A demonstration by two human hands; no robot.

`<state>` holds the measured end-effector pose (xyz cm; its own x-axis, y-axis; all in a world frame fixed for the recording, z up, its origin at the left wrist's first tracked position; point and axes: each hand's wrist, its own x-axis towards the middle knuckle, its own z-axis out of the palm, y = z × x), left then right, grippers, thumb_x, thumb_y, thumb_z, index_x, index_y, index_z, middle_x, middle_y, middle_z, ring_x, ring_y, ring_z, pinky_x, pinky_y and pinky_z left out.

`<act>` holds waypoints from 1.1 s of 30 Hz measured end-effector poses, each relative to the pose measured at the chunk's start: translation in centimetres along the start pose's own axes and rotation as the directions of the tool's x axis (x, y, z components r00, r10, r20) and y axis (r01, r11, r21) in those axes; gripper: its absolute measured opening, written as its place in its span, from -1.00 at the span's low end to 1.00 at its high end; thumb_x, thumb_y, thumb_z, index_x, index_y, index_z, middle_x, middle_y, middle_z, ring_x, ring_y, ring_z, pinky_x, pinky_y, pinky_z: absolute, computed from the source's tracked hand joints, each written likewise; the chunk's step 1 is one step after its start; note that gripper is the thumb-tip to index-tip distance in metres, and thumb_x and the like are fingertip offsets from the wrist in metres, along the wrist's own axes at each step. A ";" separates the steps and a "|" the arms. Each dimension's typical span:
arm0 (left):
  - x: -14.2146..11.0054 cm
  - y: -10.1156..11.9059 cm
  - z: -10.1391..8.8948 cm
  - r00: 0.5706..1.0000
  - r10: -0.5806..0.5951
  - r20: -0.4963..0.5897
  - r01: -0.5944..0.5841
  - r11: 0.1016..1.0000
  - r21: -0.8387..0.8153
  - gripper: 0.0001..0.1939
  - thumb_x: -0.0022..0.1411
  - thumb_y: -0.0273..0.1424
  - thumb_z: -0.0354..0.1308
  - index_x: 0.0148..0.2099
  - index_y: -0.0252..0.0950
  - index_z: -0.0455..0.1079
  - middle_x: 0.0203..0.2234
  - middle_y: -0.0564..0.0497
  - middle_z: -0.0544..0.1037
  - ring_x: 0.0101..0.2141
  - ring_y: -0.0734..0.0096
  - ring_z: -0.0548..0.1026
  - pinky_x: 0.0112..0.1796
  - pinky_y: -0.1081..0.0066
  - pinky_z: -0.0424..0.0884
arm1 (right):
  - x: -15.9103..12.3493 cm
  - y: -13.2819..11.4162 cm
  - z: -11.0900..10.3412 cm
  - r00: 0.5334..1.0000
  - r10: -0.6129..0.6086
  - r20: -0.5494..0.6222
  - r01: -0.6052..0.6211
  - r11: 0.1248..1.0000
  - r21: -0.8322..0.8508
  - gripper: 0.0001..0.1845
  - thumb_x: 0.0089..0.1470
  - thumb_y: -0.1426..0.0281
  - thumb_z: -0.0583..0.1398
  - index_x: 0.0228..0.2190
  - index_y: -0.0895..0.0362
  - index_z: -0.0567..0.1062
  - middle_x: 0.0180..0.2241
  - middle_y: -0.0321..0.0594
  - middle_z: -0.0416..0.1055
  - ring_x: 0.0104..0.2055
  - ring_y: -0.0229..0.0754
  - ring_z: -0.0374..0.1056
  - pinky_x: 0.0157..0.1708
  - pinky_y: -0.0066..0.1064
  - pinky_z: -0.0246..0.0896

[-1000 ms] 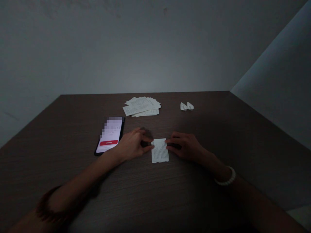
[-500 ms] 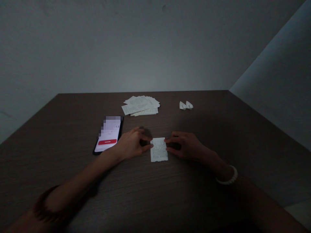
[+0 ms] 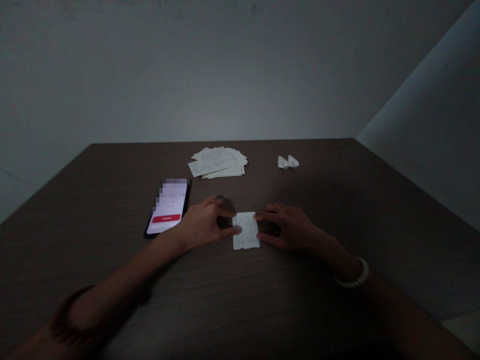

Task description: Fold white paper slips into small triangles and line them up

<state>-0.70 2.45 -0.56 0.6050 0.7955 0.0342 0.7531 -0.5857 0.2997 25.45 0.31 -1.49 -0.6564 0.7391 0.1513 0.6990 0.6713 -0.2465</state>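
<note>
A small slip of printed paper [image 3: 246,235] lies on the dark wooden table between my hands, its near edge ragged. My left hand [image 3: 205,222] holds its left side, the thumb tip over the print and a finger at the far left corner. On the opposite side, my right hand [image 3: 287,226] has a fingertip at the far right corner and the thumb at the right edge. Each thumb is apart from its finger along the slip. Left of my left hand is a phone [image 3: 168,207] with a lit screen and a red button.
A fanned pile of printed paper slips [image 3: 219,162] lies toward the back of the table [image 3: 210,295]. To its right stands a small folded white paper piece [image 3: 288,162] shaped like a bow. A grey wall [image 3: 225,70] rises behind the table.
Both thumbs have moved slightly toward me along the slip, the left one further onto the print. The slip stays almost in place.
</note>
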 end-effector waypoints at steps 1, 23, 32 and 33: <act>-0.1 0.2 -0.1 1.000 0.004 -0.002 -0.004 1.000 0.016 -0.42 0.11 0.10 0.12 -0.02 -0.21 0.52 -0.21 -0.14 0.48 -0.06 -0.03 0.40 -0.12 0.11 0.35 | 0.0 0.0 0.0 1.000 -0.005 -0.002 0.005 1.000 -0.007 -0.56 0.10 0.11 0.18 -0.06 0.08 0.46 -0.22 -0.14 0.42 -0.23 -0.12 0.34 -0.32 -0.35 0.16; -0.5 0.3 -1.0 0.994 0.072 0.077 -0.077 0.995 0.068 -0.24 -0.09 0.10 0.27 0.11 -0.19 0.39 -0.15 -0.13 0.42 -0.11 -0.02 0.40 -0.19 0.19 0.34 | 0.1 0.0 -0.3 0.999 -0.027 0.042 0.026 0.999 0.022 -0.38 -0.03 -0.05 0.23 -0.06 0.10 0.42 -0.20 -0.13 0.40 -0.20 -0.05 0.34 -0.28 -0.30 0.17; -0.3 -0.3 -1.3 0.990 0.070 0.121 -0.056 0.992 -0.114 -0.26 -0.09 -0.02 0.33 0.09 -0.25 0.31 -0.01 -0.13 0.36 -0.02 0.04 0.37 -0.04 0.16 0.31 | 0.4 0.3 -0.1 0.998 -0.046 -0.031 0.048 0.995 0.086 -0.47 0.09 0.11 0.18 0.03 0.13 0.38 -0.09 -0.07 0.34 -0.08 -0.04 0.29 -0.16 -0.24 0.24; -0.3 -0.2 -1.2 0.991 0.069 0.117 -0.054 0.991 -0.124 -0.27 -0.09 -0.04 0.33 0.09 -0.25 0.31 -0.01 -0.12 0.36 -0.03 0.05 0.38 -0.04 0.16 0.31 | 0.4 0.4 0.1 0.998 -0.029 -0.050 0.033 0.996 0.082 -0.46 0.11 0.12 0.17 0.05 0.13 0.36 -0.06 -0.06 0.33 -0.04 -0.03 0.27 -0.12 -0.21 0.24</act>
<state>-1.36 2.56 0.55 0.6814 0.7296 -0.0572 0.6816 -0.6042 0.4129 25.43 0.88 -1.57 -0.6616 0.7210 0.2061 0.6512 0.6887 -0.3188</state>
